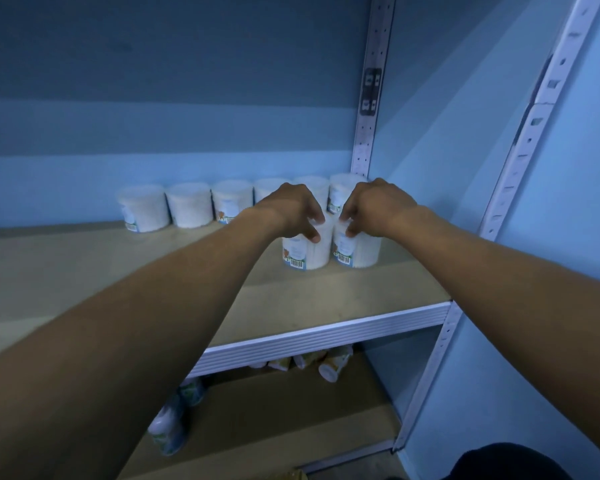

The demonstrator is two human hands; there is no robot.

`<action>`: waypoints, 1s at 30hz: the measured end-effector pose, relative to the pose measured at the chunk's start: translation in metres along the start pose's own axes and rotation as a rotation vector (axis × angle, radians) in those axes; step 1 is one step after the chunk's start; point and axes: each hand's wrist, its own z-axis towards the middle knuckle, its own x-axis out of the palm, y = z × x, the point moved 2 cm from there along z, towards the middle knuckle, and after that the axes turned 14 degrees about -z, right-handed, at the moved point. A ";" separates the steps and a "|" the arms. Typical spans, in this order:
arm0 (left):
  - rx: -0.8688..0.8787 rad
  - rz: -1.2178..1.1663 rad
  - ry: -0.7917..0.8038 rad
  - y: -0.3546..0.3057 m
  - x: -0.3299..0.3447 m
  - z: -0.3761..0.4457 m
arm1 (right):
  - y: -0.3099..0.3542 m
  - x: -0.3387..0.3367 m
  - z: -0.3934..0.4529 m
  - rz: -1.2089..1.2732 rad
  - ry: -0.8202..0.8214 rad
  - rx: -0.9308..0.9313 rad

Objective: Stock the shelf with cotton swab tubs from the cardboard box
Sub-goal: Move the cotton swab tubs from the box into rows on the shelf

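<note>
A back row of cotton swab tubs [191, 204] is seen along the rear wall of the shelf [326, 330], running from left of centre to the upright post [364, 133] at the right. In front of its right end, two more tubs are stood side by side, touching or nearly so. The left tub [307, 252] is gripped at its lid by the left hand [288, 207], fingers curled down over the top. The right tub [357, 249] is held the same way by the right hand [378, 207]. A second row is judged to be just begun; most of the shelf front is bare. The cardboard box cannot be identified with certainty, so the remaining stock cannot be told.
</note>
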 end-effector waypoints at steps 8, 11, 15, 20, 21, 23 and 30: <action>0.025 -0.075 -0.013 0.005 0.010 0.043 | -0.020 0.014 0.026 -0.004 -0.024 0.063; 0.039 -0.078 -0.013 0.007 0.012 0.059 | -0.026 0.020 0.039 -0.001 -0.024 0.076; 0.061 -0.078 -0.016 0.010 0.015 0.076 | -0.035 0.030 0.055 0.019 -0.065 0.078; 0.072 -0.078 -0.004 0.015 0.014 0.091 | -0.043 0.042 0.075 0.022 -0.114 0.049; 0.075 -0.074 -0.001 0.015 0.014 0.094 | -0.044 0.044 0.078 0.018 -0.117 0.043; 0.079 -0.061 0.005 0.016 0.014 0.099 | -0.048 0.046 0.085 0.019 -0.122 0.033; 0.067 -0.042 0.008 0.019 0.015 0.117 | -0.055 0.049 0.097 0.049 -0.144 0.006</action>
